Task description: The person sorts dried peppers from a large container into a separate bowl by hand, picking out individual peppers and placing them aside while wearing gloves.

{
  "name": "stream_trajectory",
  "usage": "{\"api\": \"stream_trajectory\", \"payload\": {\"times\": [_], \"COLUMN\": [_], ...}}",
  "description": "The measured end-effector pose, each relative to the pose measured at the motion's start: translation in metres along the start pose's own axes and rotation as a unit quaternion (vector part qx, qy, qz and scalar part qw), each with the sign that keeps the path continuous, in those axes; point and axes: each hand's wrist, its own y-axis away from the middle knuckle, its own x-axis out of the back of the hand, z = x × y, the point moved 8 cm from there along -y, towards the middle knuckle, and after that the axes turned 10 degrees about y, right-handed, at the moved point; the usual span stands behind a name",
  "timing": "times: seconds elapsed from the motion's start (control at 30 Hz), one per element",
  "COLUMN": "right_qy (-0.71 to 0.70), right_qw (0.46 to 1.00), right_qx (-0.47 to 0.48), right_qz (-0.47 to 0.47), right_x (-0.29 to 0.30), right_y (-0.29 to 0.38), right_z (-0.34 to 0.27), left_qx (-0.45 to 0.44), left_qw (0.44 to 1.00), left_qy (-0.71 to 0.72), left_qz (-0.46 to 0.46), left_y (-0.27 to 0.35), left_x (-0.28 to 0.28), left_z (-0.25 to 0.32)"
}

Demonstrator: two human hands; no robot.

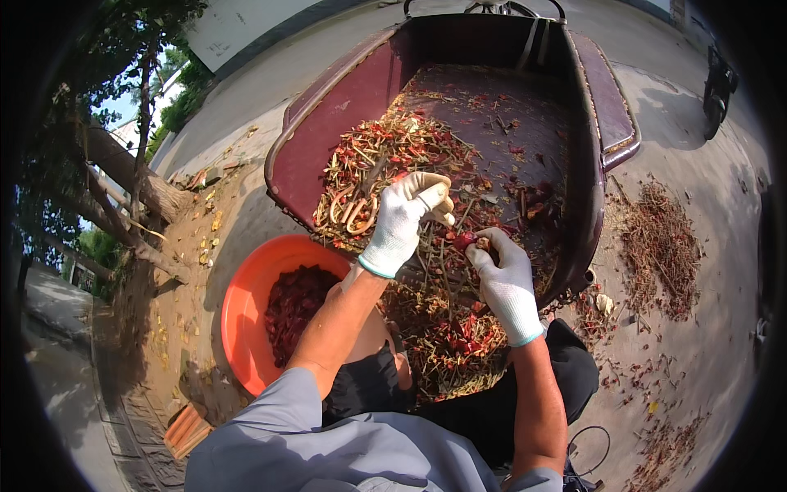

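Note:
My right hand (pixel 505 284), in a white knit glove with a pale coated palm, pinches a dark red dried chili pepper (pixel 465 240) between thumb and fingers. Just to its upper left is my left hand (pixel 411 212), gloved the same way, with its fingers curled over. Whether anything small sits inside those curled fingers is hidden. Both hands are above the rear end of a maroon metal cargo bed (pixel 356 144). Beneath them lies a heap of dry stems and red pepper scraps (pixel 393 144), with more of it piled lower down between my legs (pixel 455 350).
An orange plastic tub (pixel 241 326) holding dark red peppers (pixel 295 307) stands by my left leg. Stem debris (pixel 661 246) covers concrete to the right. Bricks (pixel 187 430) lie at lower left, near tree trunks (pixel 144 178). A parked two-wheeler (pixel 718 89) stands at far right.

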Motion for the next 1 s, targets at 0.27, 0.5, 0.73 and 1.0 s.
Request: {"api": "stream_trajectory", "payload": {"times": [0.27,0.5,0.73,1.0], "right_qy": [-0.214,-0.186,-0.226,-0.27], "right_qw": [0.954,0.968,0.966,0.952], "right_qx": [-0.048,-0.07,-0.129,-0.124], "right_qz": [-0.204,-0.154,-0.006,0.075], "right_x": [-0.023,-0.011,0.002,-0.001], "right_y": [0.016,0.012,0.004,-0.001], "right_z": [-0.017,-0.015,0.013,0.022], "left_qx": [-0.134,-0.103,-0.059,-0.225], "left_qw": [0.841,0.698,0.902,0.883], "left_qy": [-0.51,-0.687,-0.428,-0.411], "left_qz": [-0.119,-0.173,0.017,-0.024], "left_y": [-0.058,-0.078,-0.047,0.042], "left_x": [-0.071,-0.108,-0.026,-0.048], "left_z": [-0.053,-0.106,-0.047,-0.007]}}
